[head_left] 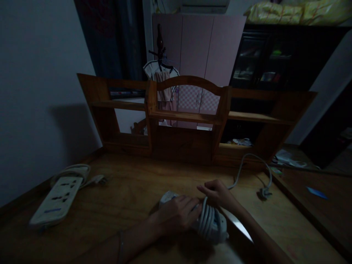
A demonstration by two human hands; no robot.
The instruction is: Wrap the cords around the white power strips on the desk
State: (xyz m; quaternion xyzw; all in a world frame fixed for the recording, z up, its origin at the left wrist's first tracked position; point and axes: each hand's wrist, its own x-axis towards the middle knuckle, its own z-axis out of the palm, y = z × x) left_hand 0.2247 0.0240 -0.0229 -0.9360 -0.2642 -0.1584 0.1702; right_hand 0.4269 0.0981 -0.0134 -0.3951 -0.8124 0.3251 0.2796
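Note:
A white power strip (167, 197) lies in front of me on the wooden desk, its grey-white cord (208, 222) wound in several turns around its right end. My left hand (180, 214) is closed over the strip's middle, beside the windings. Just above the coils, my right hand (216, 192) pinches the cord. From that hand the loose cord arcs to the right and ends in a plug (264, 193) on the desk. My fingers and the windings hide much of the strip.
Another white power strip (56, 200) with a bundled cord and plug (100, 179) lies at the left by the wall. A wooden shelf unit (184, 116) stands along the desk's back edge. On the lower surface at right is a blue card (316, 192).

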